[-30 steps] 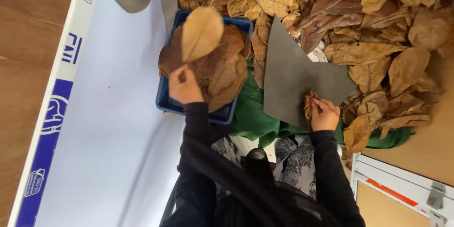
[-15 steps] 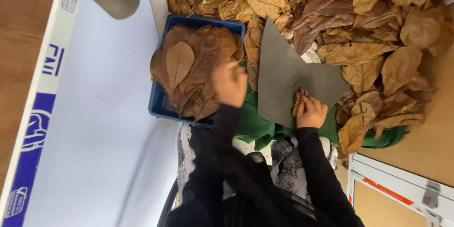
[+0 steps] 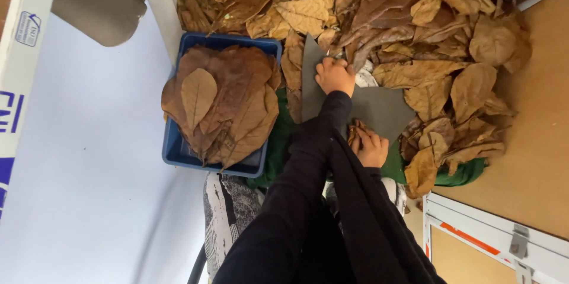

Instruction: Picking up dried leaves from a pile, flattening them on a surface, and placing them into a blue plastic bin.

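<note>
just above the sleeves, the left hand [image 3: 335,75] is laid knuckles-up on the grey sheet [image 3: 379,109], at the edge of the pile of dry brown leaves [image 3: 367,17]; its fingers are curled down among the leaves there, but whether anything is gripped cannot be told. the right hand [image 3: 370,146] is set lower, against the near edge of the same sheet, and a small crumpled brown leaf [image 3: 355,132] is pinched in its fingers. both arms are covered by black sleeves [image 3: 308,201], the left one crossed over the right. the grey sheet is spread flat over a green cloth [image 3: 462,172], which shows beneath the leaf pile on the brown board [image 3: 533,159]. to the left of the hands, well apart from them, a blue tray [image 3: 178,148] is filled with flattened brown leaves, and one paler oval leaf [image 3: 198,95] is laid on top. the tray is set on a pale white surface [image 3: 89,171], with a grey sheet corner [image 3: 106,0] seen above it.
</note>
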